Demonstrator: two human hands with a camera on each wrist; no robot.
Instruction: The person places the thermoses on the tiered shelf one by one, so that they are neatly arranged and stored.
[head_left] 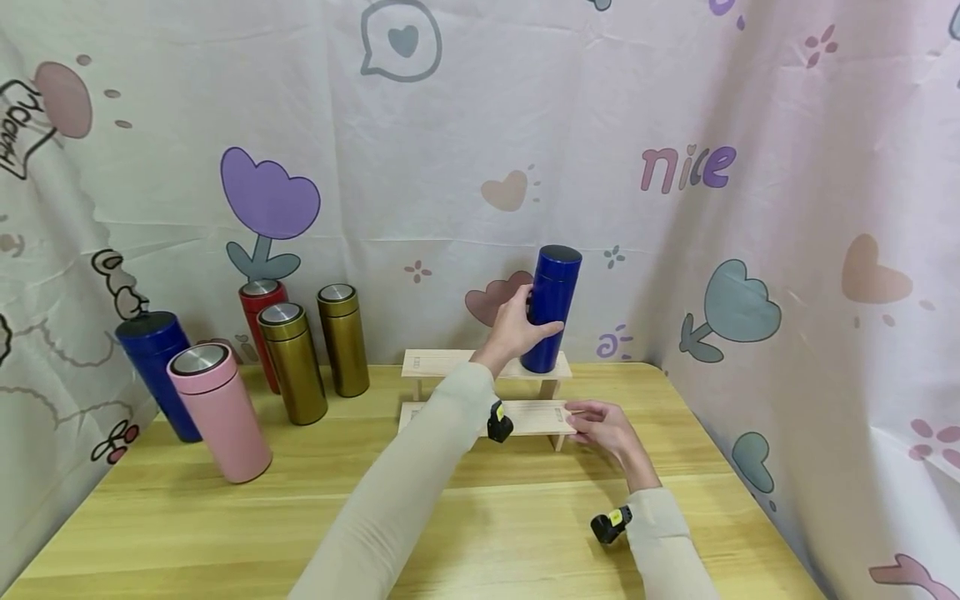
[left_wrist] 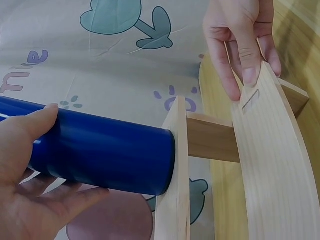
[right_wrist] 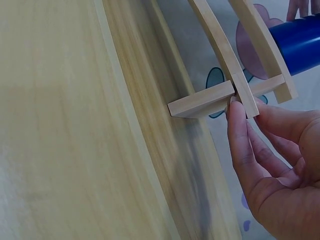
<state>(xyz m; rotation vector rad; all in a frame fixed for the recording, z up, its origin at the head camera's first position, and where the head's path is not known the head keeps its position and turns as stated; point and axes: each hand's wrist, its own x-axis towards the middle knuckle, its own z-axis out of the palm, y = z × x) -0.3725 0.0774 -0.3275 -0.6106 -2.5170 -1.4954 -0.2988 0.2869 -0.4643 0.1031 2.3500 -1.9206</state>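
A dark blue flask [head_left: 551, 308] [left_wrist: 100, 150] [right_wrist: 300, 42] stands upright on the upper step of a small two-step wooden shelf [head_left: 442, 362] [left_wrist: 265, 165] [right_wrist: 205, 102] at the back of the table. My left hand [head_left: 517, 327] [left_wrist: 30, 200] grips the flask around its middle. My right hand [head_left: 600, 425] [left_wrist: 240, 35] [right_wrist: 270, 160] rests at the right end of the lower step, with straight fingers touching its edge.
At the back left stand another blue flask [head_left: 156, 367], a pink one [head_left: 219, 412], a red one [head_left: 259, 317] and two gold ones [head_left: 294, 360] [head_left: 343, 337]. Patterned cloth walls [head_left: 825, 250] close in the wooden table [head_left: 525, 517] behind and on both sides.
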